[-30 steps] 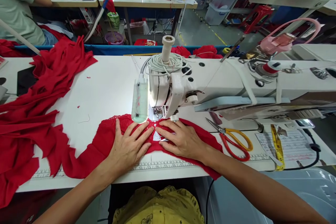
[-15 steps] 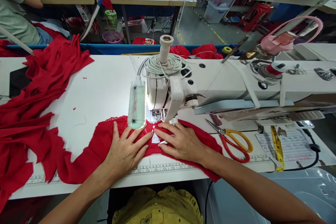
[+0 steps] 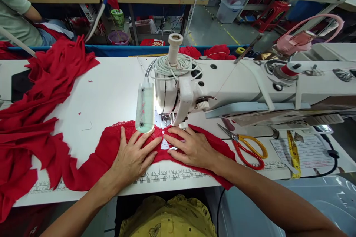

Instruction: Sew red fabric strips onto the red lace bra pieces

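Note:
Red fabric with a lacy edge (image 3: 108, 148) lies flat under the presser foot of a white sewing machine (image 3: 166, 119). My left hand (image 3: 136, 152) rests on it with fingers spread, left of the needle area. On the right, my right hand (image 3: 191, 146) presses the cloth with its fingers stretched out. Between the hands, a narrow opening in the cloth shows white beneath. A small silver pointed tool (image 3: 173, 148) peeks from under my right hand; most of it is hidden, and I cannot tell whether it is gripped.
A clear lamp (image 3: 145, 107) hangs just above my left fingertips. Scissors with red and yellow handles (image 3: 247, 148) lie to the right, near a yellow tape measure (image 3: 293, 153) and a written sheet (image 3: 311, 155). More red fabric (image 3: 47, 96) is heaped at left. A co-worker (image 3: 19, 18) sits beyond.
Both hands and the fabric look almost unmoved under the machine. The view has shifted slightly, and the co-worker's arm at the upper left has moved left.

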The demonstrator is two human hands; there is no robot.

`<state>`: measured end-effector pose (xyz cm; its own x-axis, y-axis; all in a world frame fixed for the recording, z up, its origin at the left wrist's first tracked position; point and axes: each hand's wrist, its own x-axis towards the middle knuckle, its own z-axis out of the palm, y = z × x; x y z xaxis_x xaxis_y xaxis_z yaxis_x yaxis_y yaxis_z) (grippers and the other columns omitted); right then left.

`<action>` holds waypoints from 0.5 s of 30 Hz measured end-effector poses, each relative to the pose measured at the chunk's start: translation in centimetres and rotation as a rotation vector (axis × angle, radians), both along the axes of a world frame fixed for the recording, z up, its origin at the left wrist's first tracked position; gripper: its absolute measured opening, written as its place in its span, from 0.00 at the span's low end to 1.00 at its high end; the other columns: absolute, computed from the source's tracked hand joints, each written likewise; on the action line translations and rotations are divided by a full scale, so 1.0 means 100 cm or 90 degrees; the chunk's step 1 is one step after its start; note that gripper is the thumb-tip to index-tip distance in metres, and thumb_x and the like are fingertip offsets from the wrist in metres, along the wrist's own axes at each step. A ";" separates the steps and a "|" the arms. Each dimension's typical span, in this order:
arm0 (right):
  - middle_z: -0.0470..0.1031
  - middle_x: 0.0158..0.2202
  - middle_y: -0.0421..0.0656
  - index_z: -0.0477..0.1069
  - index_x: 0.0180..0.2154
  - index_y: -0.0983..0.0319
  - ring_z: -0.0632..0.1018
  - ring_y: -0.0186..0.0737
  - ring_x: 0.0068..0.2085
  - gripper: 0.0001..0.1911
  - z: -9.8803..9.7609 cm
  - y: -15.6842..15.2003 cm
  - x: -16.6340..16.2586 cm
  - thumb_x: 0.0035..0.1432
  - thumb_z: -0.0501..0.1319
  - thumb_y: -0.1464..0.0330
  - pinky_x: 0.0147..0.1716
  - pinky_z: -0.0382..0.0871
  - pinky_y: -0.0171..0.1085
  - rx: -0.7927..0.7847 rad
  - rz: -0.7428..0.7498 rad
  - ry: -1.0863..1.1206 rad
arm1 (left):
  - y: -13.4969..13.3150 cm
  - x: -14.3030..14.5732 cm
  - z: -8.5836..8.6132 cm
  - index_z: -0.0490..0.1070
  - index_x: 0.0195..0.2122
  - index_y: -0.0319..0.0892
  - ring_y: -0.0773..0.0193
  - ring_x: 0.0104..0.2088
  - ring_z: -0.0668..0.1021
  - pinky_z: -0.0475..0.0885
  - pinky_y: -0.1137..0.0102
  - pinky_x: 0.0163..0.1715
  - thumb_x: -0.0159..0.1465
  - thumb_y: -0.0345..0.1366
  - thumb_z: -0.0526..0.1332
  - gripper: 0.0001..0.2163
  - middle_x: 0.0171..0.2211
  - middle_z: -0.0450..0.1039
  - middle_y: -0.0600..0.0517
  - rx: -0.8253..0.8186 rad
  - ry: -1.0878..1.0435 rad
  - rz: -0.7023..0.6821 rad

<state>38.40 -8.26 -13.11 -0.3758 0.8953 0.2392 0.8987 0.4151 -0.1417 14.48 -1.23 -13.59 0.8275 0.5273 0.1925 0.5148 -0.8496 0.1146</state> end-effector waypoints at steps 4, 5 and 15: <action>0.72 0.57 0.48 0.72 0.57 0.58 0.71 0.48 0.51 0.20 0.001 0.000 0.000 0.67 0.56 0.59 0.28 0.71 0.34 -0.017 -0.001 0.003 | -0.001 0.000 0.000 0.72 0.55 0.46 0.44 0.60 0.69 0.47 0.31 0.62 0.72 0.39 0.53 0.15 0.64 0.66 0.45 -0.007 0.001 0.011; 0.72 0.57 0.48 0.72 0.57 0.58 0.71 0.48 0.51 0.20 0.001 0.000 0.000 0.67 0.56 0.59 0.29 0.71 0.34 -0.017 0.000 0.005 | -0.001 0.000 0.000 0.73 0.55 0.45 0.44 0.60 0.69 0.46 0.31 0.62 0.72 0.39 0.53 0.15 0.64 0.66 0.44 -0.007 0.003 0.013; 0.72 0.57 0.48 0.71 0.57 0.58 0.70 0.47 0.50 0.20 0.002 0.000 0.000 0.68 0.55 0.58 0.26 0.68 0.33 -0.016 0.001 0.007 | 0.000 -0.002 0.000 0.69 0.60 0.57 0.42 0.61 0.68 0.47 0.26 0.57 0.71 0.37 0.54 0.18 0.66 0.62 0.43 -0.007 0.014 -0.012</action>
<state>38.43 -8.28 -12.95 -0.3739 0.9007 0.2213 0.8966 0.4120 -0.1624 14.28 -1.20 -13.55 0.8414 0.5132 0.1693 0.5007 -0.8582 0.1129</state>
